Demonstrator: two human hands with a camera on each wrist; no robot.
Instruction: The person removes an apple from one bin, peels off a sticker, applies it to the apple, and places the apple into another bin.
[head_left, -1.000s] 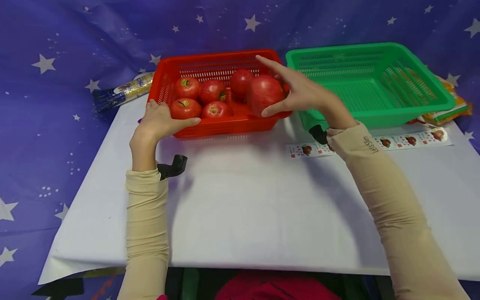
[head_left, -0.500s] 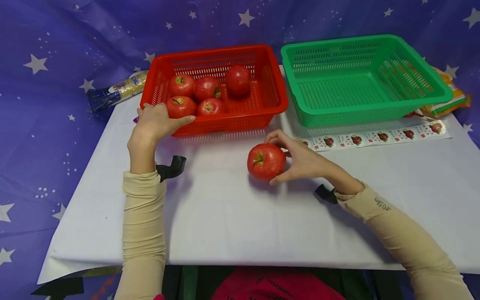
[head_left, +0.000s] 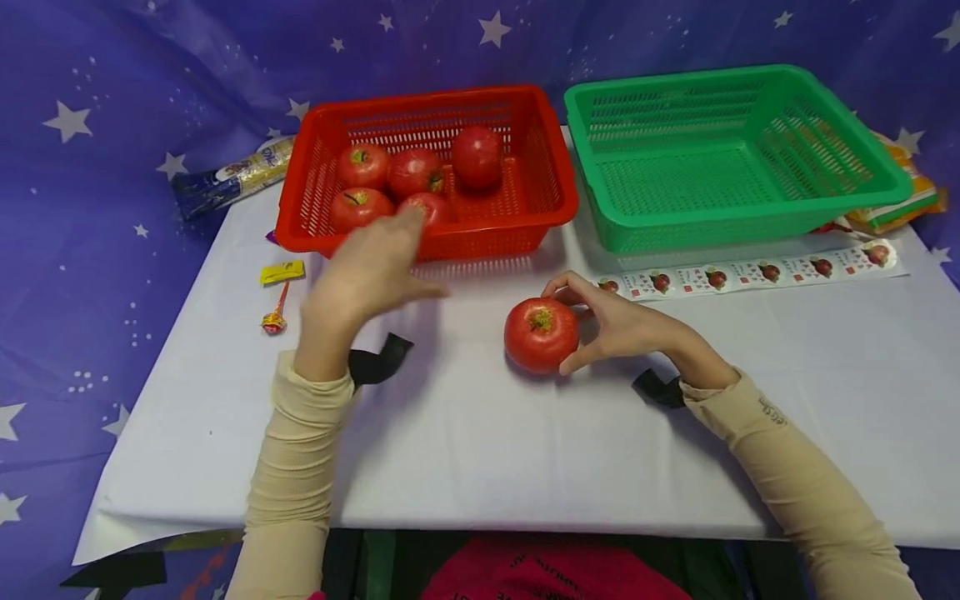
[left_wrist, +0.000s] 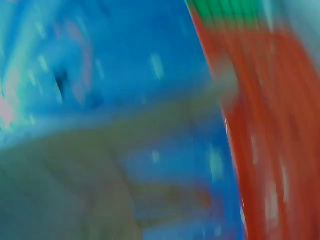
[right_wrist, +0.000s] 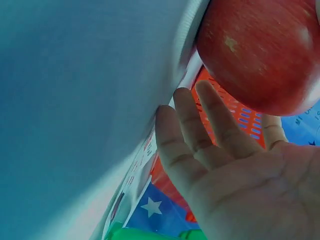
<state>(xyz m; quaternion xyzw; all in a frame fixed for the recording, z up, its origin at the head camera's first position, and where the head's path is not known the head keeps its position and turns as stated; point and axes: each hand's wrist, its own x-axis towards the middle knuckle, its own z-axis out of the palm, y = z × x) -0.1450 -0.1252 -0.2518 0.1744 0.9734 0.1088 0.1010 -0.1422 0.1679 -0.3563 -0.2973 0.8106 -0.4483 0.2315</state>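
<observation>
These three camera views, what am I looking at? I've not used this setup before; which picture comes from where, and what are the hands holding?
There is no machine: a person works with bare hands. The wide picture comes from a camera on the head, looking down at a white table. The other two come from cameras on the wrists; the left one is too blurred to read. The right hand holds a red apple resting on the table; its wrist view shows that apple close up by the fingers. The left hand hovers, blurred, holding nothing, in front of the red basket, which contains five apples. The green basket beside it is empty. A sticker strip lies before it.
</observation>
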